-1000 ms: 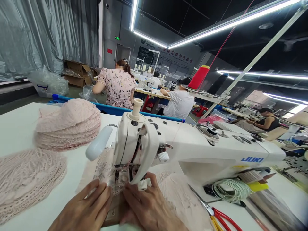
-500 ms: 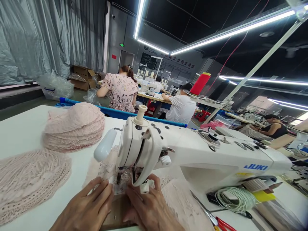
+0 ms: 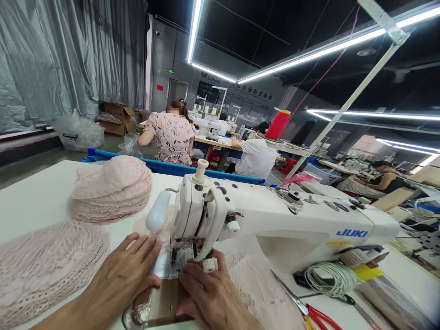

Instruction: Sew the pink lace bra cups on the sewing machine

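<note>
A white JUKI sewing machine (image 3: 268, 206) stands in front of me, with its needle area between my hands. My left hand (image 3: 132, 261) lies with fingers extended on a pale pink fabric piece (image 3: 168, 222) left of the needle, partly hidden behind the machine's white lamp-like attachment (image 3: 158, 211). Close by the presser foot, my right hand (image 3: 209, 286) has its fingers bent and thumb tucked under; what they hold, if anything, is hidden. Bare metal of the needle plate (image 3: 162, 265) shows between the hands. More pink fabric (image 3: 256, 284) lies right of my right hand.
Stacked pink fabric pieces (image 3: 112, 188) and an eyelet-edged pile (image 3: 51, 266) sit on the left. At right lie red-handled scissors (image 3: 302, 307) and a coiled pale cord (image 3: 332, 279). A red thread cone (image 3: 278, 124) stands beyond the machine. Other people (image 3: 170, 135) sit farther off.
My left hand has shifted left and slightly away with the fabric, uncovering the metal plate near the needle. My right hand stays by the presser foot. The view has shifted slightly.
</note>
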A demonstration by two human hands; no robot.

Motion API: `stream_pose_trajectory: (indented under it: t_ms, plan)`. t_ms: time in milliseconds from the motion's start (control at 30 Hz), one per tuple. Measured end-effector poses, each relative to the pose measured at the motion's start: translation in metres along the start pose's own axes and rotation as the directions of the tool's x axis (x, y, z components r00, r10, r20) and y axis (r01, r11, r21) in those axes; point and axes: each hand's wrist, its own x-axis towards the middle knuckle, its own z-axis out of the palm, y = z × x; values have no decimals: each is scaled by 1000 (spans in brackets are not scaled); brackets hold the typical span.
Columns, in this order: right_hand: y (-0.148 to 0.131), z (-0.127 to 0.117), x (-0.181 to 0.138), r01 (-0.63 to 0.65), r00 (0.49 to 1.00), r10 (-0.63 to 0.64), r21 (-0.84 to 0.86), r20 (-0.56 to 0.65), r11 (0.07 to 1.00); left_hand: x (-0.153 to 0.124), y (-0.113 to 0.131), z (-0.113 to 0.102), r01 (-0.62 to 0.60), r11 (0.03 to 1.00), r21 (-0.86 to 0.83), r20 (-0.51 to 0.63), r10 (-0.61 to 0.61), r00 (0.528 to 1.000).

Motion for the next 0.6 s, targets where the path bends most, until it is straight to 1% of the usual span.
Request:
stream_pose_trajectory:
  t_ms: [67,100,133,200,267,300,333,400,467,533,600]
  plan:
    - [-4,-1,1,5,1000,-5,4,-5,1000,-4,11,-6,30,999,13,18,-30,999]
    - [-6,-3,1,11,1000,-11,12,-14,1000,-6,19,-12,44,999,-8,10,-44,999]
    - [-9,-5,1,21,999,-20,26,-28,999,-9,27,-19,53,997,-54,-9,-54,999]
    - [-15,-10,1,49,997,-44,75,-59,996,-13,41,-37,27,979,-202,-33,-34,999]
    - [-21,-13,-1,76,996,-70,114,-54,991,-16,46,-57,-21,943,-332,-42,8,999]
    - [-24,-14,-2,86,996,-82,113,-43,990,-18,45,-65,-24,937,-350,-56,5,998]
    - [-28,-13,-5,101,995,-99,100,-24,990,-20,42,-72,-27,939,-343,-65,5,998]
    - [-39,-8,-11,136,991,-136,45,4,990,-31,34,-78,-33,964,-263,-87,10,996]
    - [-55,-1,-18,156,988,-156,-15,2,988,-49,34,-76,-101,981,-163,-104,85,991]
    - [-76,5,-25,142,990,-143,-58,-7,988,-74,45,-70,-187,979,-76,-143,175,974]
    - [-99,7,-32,115,992,-119,-77,-48,990,-101,66,-65,-179,984,-27,-169,172,970]
